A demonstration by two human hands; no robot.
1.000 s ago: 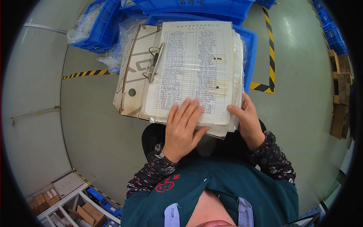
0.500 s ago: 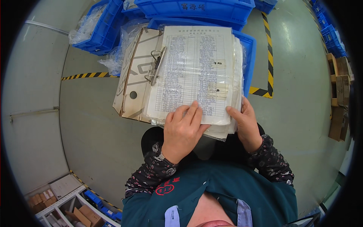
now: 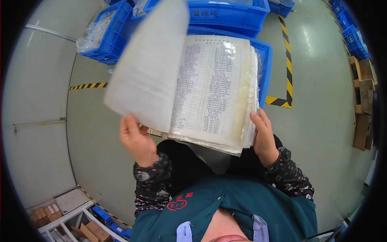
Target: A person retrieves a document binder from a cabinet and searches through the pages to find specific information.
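And here are the sleeved sheets (image 3: pixel 209 88), open over the lap, the raised page (image 3: pixel 149 68) up on the left, left hand (image 3: pixel 139 141) pinching its near edge, right hand (image 3: pixel 265 136) curled round the stack's right edge, blue crate (image 3: pixel 264 76) beyond.

Our left hand (image 3: pixel 138 142) has come off the page face and swung out left, now gripping the lower edge of the top sheet (image 3: pixel 147 72). We've turned that sheet leftward: pale back showing, binder rings covered, table page (image 3: pixel 209 84) beneath now exposed.
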